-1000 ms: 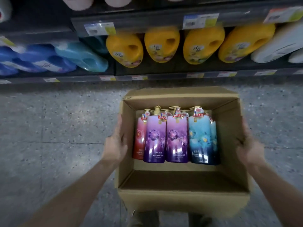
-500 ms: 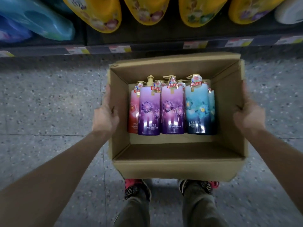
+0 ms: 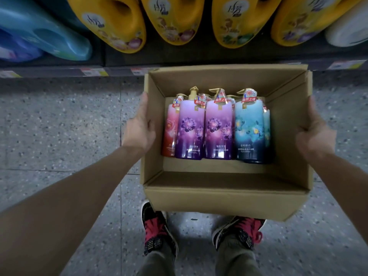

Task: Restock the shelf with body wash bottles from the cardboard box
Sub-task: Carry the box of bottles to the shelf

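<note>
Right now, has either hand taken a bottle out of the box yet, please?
No, the left hand and right hand both grip the cardboard box walls.

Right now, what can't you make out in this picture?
- Head view: a second layer of bottles under the purple bottles is mostly covered; no count.
- Fingers of the left hand and right hand: hidden by the cardboard box walls.
- Yellow jugs: tops cut off by the frame's edge.
</note>
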